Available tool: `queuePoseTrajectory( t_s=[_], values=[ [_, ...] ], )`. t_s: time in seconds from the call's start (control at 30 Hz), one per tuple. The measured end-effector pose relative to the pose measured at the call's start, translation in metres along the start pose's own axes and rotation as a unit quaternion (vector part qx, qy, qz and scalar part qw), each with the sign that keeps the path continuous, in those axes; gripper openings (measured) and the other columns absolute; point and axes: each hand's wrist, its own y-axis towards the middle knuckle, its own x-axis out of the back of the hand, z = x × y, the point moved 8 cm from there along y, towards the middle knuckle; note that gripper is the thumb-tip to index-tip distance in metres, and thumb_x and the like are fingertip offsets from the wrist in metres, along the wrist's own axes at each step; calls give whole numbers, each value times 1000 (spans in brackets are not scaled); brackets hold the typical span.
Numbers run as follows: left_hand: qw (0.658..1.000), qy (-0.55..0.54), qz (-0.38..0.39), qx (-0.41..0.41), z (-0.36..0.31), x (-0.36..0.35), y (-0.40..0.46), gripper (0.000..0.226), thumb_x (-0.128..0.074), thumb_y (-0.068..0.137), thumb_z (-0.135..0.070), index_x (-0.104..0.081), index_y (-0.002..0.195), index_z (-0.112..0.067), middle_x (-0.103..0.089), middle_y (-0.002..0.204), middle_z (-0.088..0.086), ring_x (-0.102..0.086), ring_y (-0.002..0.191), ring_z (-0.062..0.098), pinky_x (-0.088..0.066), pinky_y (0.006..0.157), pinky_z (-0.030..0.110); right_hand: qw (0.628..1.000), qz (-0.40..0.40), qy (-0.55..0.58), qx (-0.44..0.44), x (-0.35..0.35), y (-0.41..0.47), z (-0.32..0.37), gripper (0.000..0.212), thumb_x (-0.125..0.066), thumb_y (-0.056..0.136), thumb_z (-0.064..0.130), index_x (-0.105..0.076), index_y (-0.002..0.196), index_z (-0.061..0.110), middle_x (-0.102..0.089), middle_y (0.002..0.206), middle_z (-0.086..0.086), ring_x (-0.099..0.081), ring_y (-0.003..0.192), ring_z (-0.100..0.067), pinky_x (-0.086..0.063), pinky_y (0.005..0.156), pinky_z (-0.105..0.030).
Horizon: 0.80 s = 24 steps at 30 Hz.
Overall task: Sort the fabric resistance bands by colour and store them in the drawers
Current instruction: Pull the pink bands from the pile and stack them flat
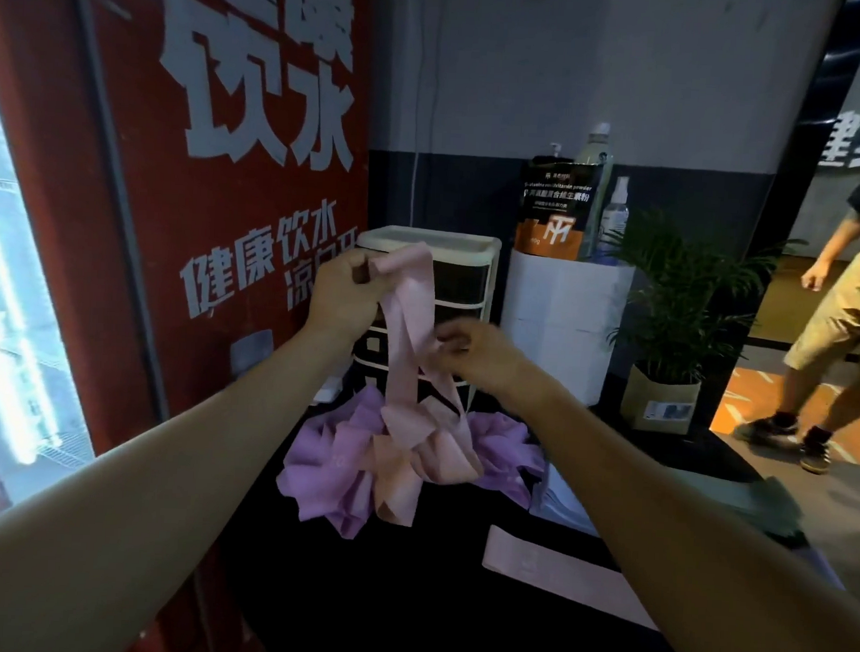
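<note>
My left hand (343, 292) grips the top of a pale pink fabric band (412, 300) and holds it up in front of the drawer unit (470, 258). My right hand (476, 355) pinches the same band lower down at its right side. The band hangs down to a heap of bands on the dark table: pink ones (412, 465) lie on top of purple ones (321, 464). One pink band (545, 565) lies flat at the front right. The drawer unit is cream with dark drawers, partly hidden by my hands.
A red drinks cooler (218, 168) stands close on the left. Right of the drawers stands a white block (566, 312) bearing a pouch (554, 208) and bottles (615, 215), then a potted plant (673, 346). A person (842, 314) walks at the far right. A green-grey cloth (770, 505) lies on the table's right edge.
</note>
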Motion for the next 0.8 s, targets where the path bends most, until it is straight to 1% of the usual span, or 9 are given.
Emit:
queuePoseTrajectory(
  t_s=[0.07,0.13,0.2,0.37,0.4,0.47,0.57,0.67,0.8],
  values=[
    [1000,-17,-9,15,7,4,-2,22,-60,87,-2,-59,75,-20,-59,80,2,-55,78,17,-48,72,34,995,79,-17,-64,-28,-8,-24,32,-71,81,20,-55,107,10,-59,96,-7,-59,77,-16,-51,66,-28],
    [1000,-24,-3,15,10,7,-3,18,-58,87,0,-61,80,-16,-61,86,7,-58,84,21,-51,73,36,990,108,-51,-82,-44,-9,-40,41,-72,79,22,-55,112,5,-62,101,-10,-59,79,-17,-53,66,-30],
    [999,-23,-7,21,13,13,-2,12,-58,87,0,-62,91,-10,-62,88,6,-60,83,19,-54,68,29,992,91,-62,-60,-48,-5,-46,36,-71,79,17,-60,109,0,-65,99,-13,-59,83,-20,-51,75,-35],
    [997,13,-71,12,16,41,6,8,-56,91,-9,-60,97,-11,-57,83,1,-53,79,15,-49,71,30,997,-22,-64,-35,-17,13,-39,12,-66,83,14,-62,78,3,-54,65,-3,-50,59,-14,-38,52,-22],
    [996,16,-81,16,18,45,7,8,-56,91,-12,-59,99,-11,-57,83,0,-53,77,13,-47,70,28,997,-46,-54,-22,-8,17,-33,16,-67,83,14,-59,71,7,-51,61,-2,-48,56,-12,-37,50,-21],
    [995,1,-90,32,26,51,9,15,-58,91,-16,-60,103,-8,-61,92,3,-57,83,16,-49,76,30,997,-80,-6,-5,10,25,-22,17,-70,81,18,-59,73,8,-56,67,-4,-55,62,-15,-45,58,-24],
    [992,4,-112,53,38,58,12,24,-58,91,-17,-62,105,2,-64,104,15,-59,100,28,-50,86,39,985,-55,161,-9,24,34,-10,24,-77,74,17,-62,89,4,-66,95,-13,-64,94,-25,-54,87,-37],
    [990,27,-123,70,46,61,11,17,-57,92,-19,-60,88,-3,-61,90,12,-56,92,27,-48,73,29,991,22,131,-11,24,39,-5,35,-77,73,18,-63,101,3,-65,105,-14,-61,102,-26,-50,93,-37],
    [986,21,-136,95,58,67,9,36,-54,94,-21,-53,123,-1,-57,123,13,-54,112,27,-44,91,35,994,72,72,-26,12,33,-20,13,-67,82,15,-67,94,10,-65,97,-10,-60,96,-24,-49,90,-35]
  ],
)
